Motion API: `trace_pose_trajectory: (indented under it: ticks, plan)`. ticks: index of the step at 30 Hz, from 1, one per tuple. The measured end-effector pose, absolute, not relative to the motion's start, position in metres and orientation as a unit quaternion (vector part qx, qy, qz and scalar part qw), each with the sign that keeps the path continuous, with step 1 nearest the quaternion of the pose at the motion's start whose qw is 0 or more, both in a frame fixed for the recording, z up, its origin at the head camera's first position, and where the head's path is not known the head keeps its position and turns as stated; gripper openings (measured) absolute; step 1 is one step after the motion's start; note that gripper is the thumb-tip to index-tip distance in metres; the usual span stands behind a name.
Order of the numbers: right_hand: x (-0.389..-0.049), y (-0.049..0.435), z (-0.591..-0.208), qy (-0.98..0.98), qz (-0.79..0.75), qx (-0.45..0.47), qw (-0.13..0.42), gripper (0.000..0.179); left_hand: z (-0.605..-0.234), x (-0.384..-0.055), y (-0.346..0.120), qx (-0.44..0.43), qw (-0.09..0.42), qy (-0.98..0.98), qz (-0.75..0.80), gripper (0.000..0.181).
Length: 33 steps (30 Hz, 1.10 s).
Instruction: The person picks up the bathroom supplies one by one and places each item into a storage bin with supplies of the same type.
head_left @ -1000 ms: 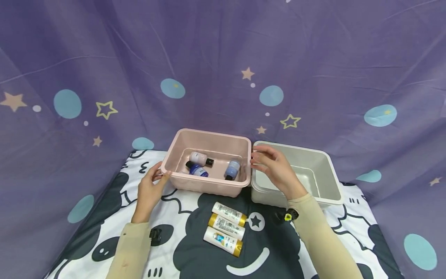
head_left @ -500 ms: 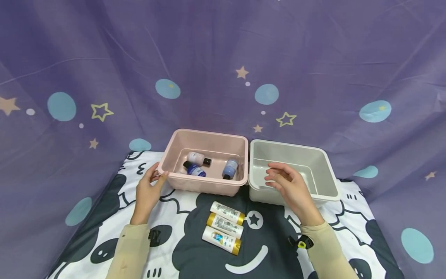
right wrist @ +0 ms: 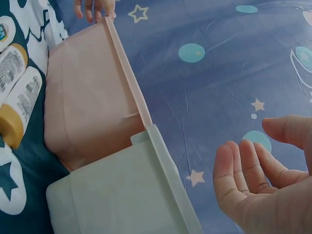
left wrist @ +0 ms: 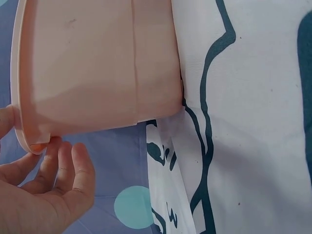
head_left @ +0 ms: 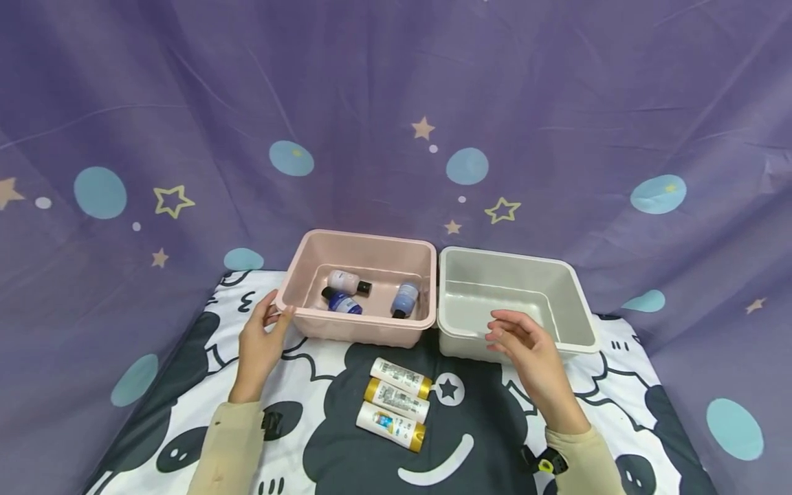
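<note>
My left hand (head_left: 260, 347) grips the near left corner of a pink plastic bin (head_left: 355, 331). In the left wrist view the thumb lies on the bin's rim (left wrist: 20, 73) and the fingertips (left wrist: 54, 141) reach under it. Inside lie a pale pink bottle (head_left: 343, 281), a dark blue bottle (head_left: 344, 304) and a light blue bottle (head_left: 405, 298), all with black caps. My right hand (head_left: 537, 357) holds nothing, its fingers loosely bent above the near edge of a pale grey bin (head_left: 470, 344). The two bins stand side by side.
Three white bottles with gold caps lie in front of the bins: a far one (head_left: 399, 377), a middle one (head_left: 398, 401) and a near one (head_left: 388, 425). The table has a black-and-white printed cloth (head_left: 346, 454). A purple curtain (head_left: 371, 103) hangs right behind the bins.
My right hand has left the gap between the two bins and moved right and toward me, over the grey bin. My left hand stays on the pink bin's corner.
</note>
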State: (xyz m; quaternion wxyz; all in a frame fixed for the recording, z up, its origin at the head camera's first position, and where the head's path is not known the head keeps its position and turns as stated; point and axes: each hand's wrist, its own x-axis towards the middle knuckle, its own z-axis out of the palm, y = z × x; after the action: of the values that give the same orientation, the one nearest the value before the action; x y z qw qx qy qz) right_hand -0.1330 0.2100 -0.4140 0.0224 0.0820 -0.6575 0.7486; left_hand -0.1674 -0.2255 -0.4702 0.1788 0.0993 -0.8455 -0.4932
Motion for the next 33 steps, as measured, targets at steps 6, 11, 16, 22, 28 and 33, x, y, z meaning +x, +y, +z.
trace_pose_trajectory:
  ticks: [6,11,16,22,28,33]
  plan:
    - [-0.127,0.215,-0.42,-0.676,0.732,0.075,0.041,0.033,-0.47,-0.168,-0.225,0.094,0.179,-0.849,-0.488,0.062]
    - [-0.124,0.218,-0.422,-0.678,0.73,0.071,0.054,0.034,-0.469,-0.166,-0.222,0.103,0.183,-0.851,-0.482,0.063]
    - [-0.122,0.222,-0.422,-0.684,0.723,0.072,0.065,0.035,-0.468,-0.16,-0.217,0.137,0.182,-0.847,-0.48,0.069]
    - [-0.121,0.232,-0.422,-0.711,0.693,0.077,0.088,0.032,-0.465,-0.139,-0.208,0.163,0.168,-0.849,-0.473,0.069]
    - [-0.119,0.247,-0.422,-0.731,0.673,0.047,0.106,0.034,-0.472,-0.116,-0.192,0.106,0.167,-0.871,-0.449,0.054]
    - [-0.118,0.261,-0.424,-0.732,0.667,0.004,0.139,0.031,-0.477,-0.106,-0.171,0.031,0.131,-0.88,-0.456,0.048]
